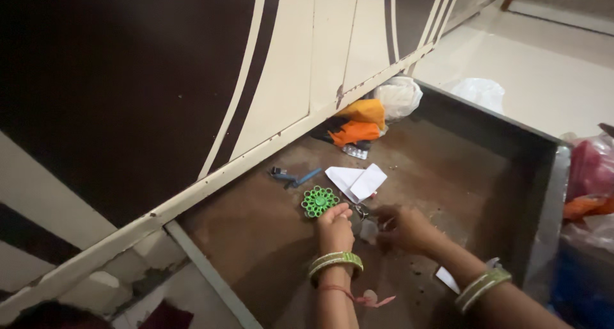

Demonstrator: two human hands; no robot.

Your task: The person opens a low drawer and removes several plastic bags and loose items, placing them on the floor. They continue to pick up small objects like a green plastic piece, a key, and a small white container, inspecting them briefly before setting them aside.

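Both my hands reach into an open brown drawer (448, 169). My left hand (334, 221) rests on the drawer bottom, its fingers right beside a green round flower-shaped plastic piece (318, 201). My right hand (401, 228) is curled over small things on the drawer floor; what it holds is blurred. A small metal piece like a key ring (360, 209) lies between the two hands. Each wrist wears green and gold bangles.
A folded white paper (358, 182), a blue pen-like item (306, 177), an orange cloth (359, 124), a tablet strip (355, 152) and a white plastic bag (398, 97) lie toward the drawer's back. Cupboard doors stand at left. Red and white bags (591, 175) sit at right.
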